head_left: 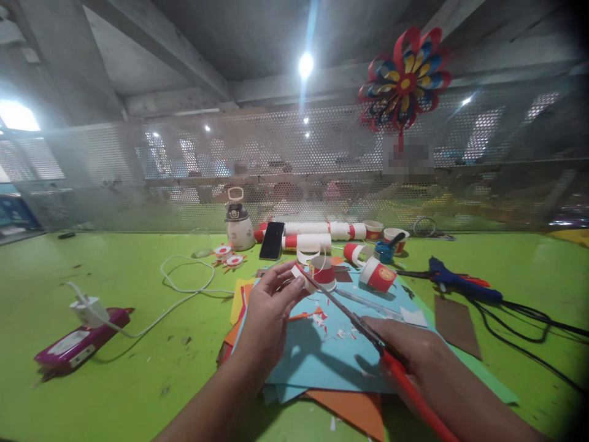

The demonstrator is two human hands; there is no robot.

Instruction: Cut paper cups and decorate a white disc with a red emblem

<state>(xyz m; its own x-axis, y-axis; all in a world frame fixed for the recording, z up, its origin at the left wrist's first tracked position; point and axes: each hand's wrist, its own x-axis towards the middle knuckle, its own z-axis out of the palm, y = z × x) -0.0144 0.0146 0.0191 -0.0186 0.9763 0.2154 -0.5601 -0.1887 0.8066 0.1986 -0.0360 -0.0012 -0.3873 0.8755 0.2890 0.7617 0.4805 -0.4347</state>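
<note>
My left hand (275, 301) pinches a small red and white piece of paper cup (304, 280) between thumb and fingers. My right hand (414, 356) is wrapped round the red handles of a pair of scissors (356, 320), whose blades reach up and left to the piece. Just behind the piece stands a red and white paper cup (323, 274). Another paper cup (378, 274) lies tilted to its right. Under both hands is a stack of coloured paper with a light blue sheet (317, 362) on top, strewn with small red and white scraps.
A blue glue gun (460, 281) with a black cord lies at the right. On the left are a purple power strip (83, 344) and a white cable. A phone (272, 240), a bottle (239, 228) and stacked paper cups (322, 231) stand along the back, before a perforated screen.
</note>
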